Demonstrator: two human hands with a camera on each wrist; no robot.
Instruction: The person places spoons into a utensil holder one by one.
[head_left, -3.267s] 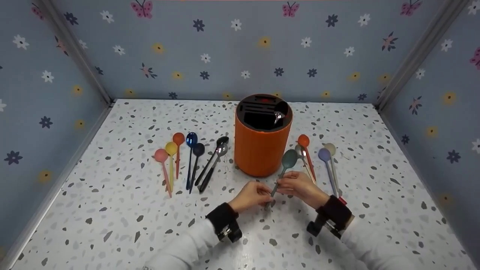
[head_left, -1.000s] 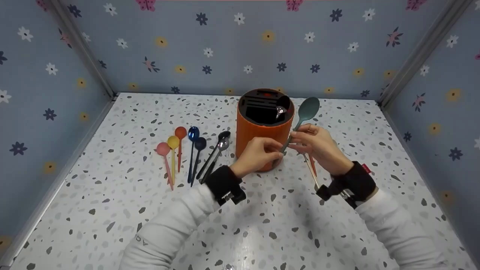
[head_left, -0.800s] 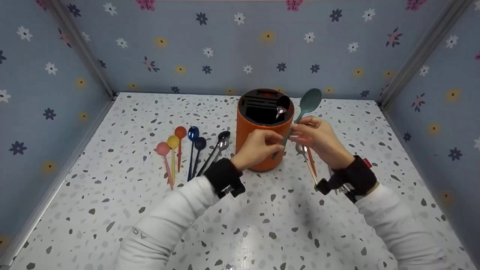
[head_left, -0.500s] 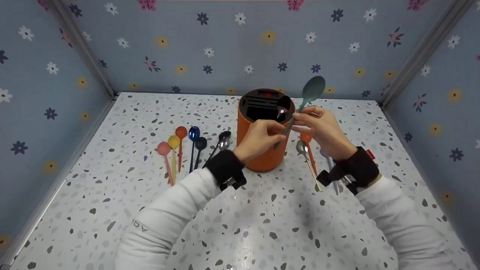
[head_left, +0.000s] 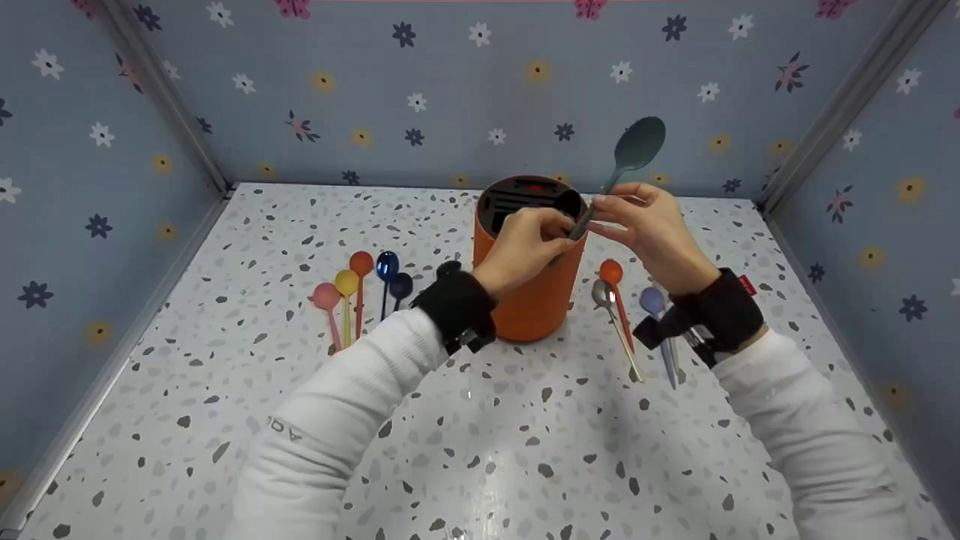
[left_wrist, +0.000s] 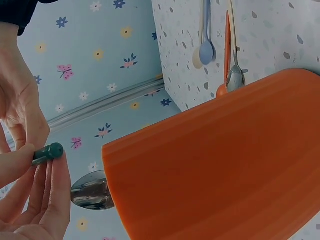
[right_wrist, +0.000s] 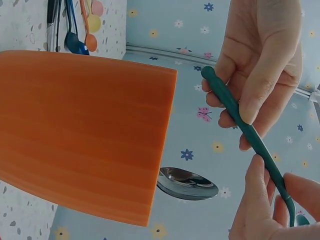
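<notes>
A dark green spoon point(head_left: 640, 142) is held slanted in the air, bowl up, at the front right of an orange cylindrical holder point(head_left: 534, 307). My left hand point(head_left: 525, 251) pinches the lower part of its handle, the rounded end point(left_wrist: 56, 150) showing in the left wrist view. Higher on the handle point(right_wrist: 272, 167), near the bowl, the fingers of my right hand point(head_left: 651, 231) grip it. A metal spoon point(right_wrist: 187, 184) pokes out of the holder's top. The black slotted top point(head_left: 517, 196) is partly covered by my left hand.
Left of the holder lie several spoons: pink point(head_left: 326, 295), yellow point(head_left: 346, 282), red-orange point(head_left: 361, 262), blue point(head_left: 387, 265), navy point(head_left: 401, 284) and others behind my left wrist. Orange point(head_left: 611, 272), silver point(head_left: 601, 291) and purple spoons point(head_left: 652, 299) lie to the right. A flowered wall point(head_left: 450, 67) stands behind.
Both hands have lifted the green spoon from low in front of the holder to about its rim. In the last second it has kept rising, its bowl shifting slightly right.
</notes>
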